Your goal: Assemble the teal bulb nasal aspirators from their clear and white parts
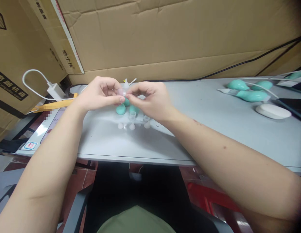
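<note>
My left hand pinches a small clear plastic piece between thumb and fingers, above the tabletop. From the other side, my right hand meets it with thumb and forefinger pinched at its edge. Just below the hands sit several teal rounded bulbs, one of them at the left. In front of these stands a small clear cup, with another clear cup partly under my right hand. Small white round pieces lie in a row nearer me. A white nozzle tip shows behind my fingers.
More teal bulbs lie at the right, near a white computer mouse and white cables. On the left are a phone-like screen, a white charger and a yellow strip. Cardboard walls the back.
</note>
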Demonstrator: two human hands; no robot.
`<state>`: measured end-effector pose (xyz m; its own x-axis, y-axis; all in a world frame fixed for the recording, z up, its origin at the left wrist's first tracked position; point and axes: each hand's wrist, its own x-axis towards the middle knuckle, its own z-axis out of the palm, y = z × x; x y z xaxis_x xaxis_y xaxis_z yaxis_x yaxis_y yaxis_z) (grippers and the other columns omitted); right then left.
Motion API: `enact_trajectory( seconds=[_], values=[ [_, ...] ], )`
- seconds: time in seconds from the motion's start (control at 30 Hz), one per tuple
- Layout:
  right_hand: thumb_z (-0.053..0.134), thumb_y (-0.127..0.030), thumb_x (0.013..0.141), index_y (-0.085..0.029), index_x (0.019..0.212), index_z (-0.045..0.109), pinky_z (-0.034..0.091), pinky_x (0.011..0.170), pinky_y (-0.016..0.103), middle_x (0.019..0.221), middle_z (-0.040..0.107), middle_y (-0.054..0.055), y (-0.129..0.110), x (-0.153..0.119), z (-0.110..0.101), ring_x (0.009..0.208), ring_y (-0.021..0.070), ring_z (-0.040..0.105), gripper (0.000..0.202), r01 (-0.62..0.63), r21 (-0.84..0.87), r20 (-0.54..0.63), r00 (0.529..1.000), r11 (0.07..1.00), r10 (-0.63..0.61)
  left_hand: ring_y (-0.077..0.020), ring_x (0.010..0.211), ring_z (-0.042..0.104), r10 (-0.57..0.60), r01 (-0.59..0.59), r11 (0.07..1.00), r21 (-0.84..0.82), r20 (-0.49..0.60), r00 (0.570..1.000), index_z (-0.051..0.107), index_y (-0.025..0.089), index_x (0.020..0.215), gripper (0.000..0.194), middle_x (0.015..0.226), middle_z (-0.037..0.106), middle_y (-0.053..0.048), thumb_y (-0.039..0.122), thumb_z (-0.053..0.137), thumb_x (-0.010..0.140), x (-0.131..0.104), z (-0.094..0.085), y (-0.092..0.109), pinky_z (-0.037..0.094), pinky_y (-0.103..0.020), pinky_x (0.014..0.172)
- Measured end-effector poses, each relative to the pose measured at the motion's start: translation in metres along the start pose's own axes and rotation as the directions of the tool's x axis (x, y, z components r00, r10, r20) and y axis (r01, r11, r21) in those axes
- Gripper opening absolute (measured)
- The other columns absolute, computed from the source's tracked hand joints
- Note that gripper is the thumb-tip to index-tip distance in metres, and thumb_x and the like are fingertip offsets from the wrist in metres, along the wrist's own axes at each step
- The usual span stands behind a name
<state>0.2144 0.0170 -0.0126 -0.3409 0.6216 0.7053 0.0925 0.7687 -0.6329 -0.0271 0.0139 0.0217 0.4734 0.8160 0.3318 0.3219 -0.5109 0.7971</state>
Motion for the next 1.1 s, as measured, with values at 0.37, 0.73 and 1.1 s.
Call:
enact_trajectory(
  seconds=[0.37,0.73,1.1],
  values=[
    [0.074,-0.020,0.090,-0.023,0.080,0.077,0.062,0.083,0.035,0.084,0.083,0.003,0.002,0.001,-0.007,0.081,0.0194,0.075,0.010,0.008,-0.004,0.072,0.997,1.000,-0.008,-0.0205,0.077,0.083,-0.012,0.014,0.999,-0.035,0.046,0.999,0.083,0.022,0.090,0.049,0.082,0.084,-0.005,0.066,0.103,0.086,-0.003,0.004,0.006,0.072,-0.032,0.078],
    [0.081,-0.027,0.094,-0.021,0.083,0.079,0.051,0.060,0.031,0.074,0.073,0.002,-0.006,0.003,-0.007,0.069,0.0162,0.063,0.013,-0.172,0.099,0.082,0.983,0.980,0.164,-0.0250,0.084,0.082,0.041,-0.041,0.995,0.094,-0.002,0.999,0.084,0.025,0.088,0.043,0.086,0.084,-0.007,0.064,0.100,0.086,-0.003,0.005,0.011,0.069,-0.038,0.082],
    [0.069,-0.025,0.100,-0.026,0.085,0.064,0.043,0.065,0.032,0.069,0.049,-0.004,-0.001,0.001,-0.008,0.067,0.0154,0.044,0.016,-0.035,-0.096,0.108,0.993,0.995,0.045,-0.0229,0.076,0.079,0.042,-0.041,0.995,0.088,-0.011,0.999,0.083,0.027,0.084,0.045,0.080,0.083,-0.005,0.068,0.099,0.086,-0.001,0.010,0.016,0.069,-0.038,0.076]
  ],
)
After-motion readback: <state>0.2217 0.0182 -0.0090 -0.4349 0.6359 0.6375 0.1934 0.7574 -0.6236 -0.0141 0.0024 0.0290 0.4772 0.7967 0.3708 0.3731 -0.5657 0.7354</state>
